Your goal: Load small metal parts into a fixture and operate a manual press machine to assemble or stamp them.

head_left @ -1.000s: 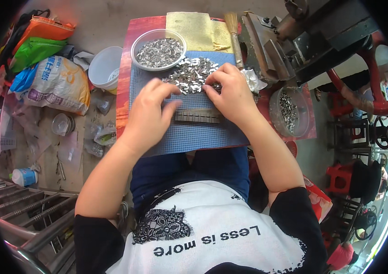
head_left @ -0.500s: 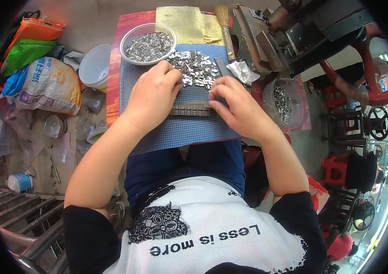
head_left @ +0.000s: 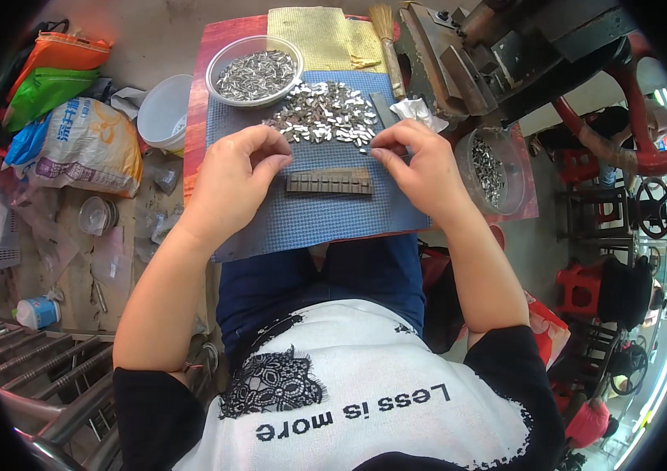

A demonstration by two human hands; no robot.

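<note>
A slotted metal block (head_left: 329,182) lies crosswise on the blue mat (head_left: 310,224), in front of a loose heap of small silver metal pieces (head_left: 327,114). My left hand (head_left: 241,174) is at the block's upper left, thumb and forefinger pinched close together. Whatever is between those fingertips is too small to name. On the other side, my right hand (head_left: 421,166) also makes a pinch, at the heap's lower right edge. A small piece shows right at its fingertips, but I cannot tell if it is gripped. Neither hand touches the block.
Beyond my left hand stands a round tub (head_left: 255,72) of metal pins. Another clear tub (head_left: 490,173) of metal pieces sits at the right. A flat grey bar (head_left: 382,111), crumpled white paper (head_left: 418,115) and a brush (head_left: 388,51) lie near the machine (head_left: 459,78).
Both hands have drawn away from the block, the left down and slightly left, the right slightly right. More of the block and heap now shows between them.
</note>
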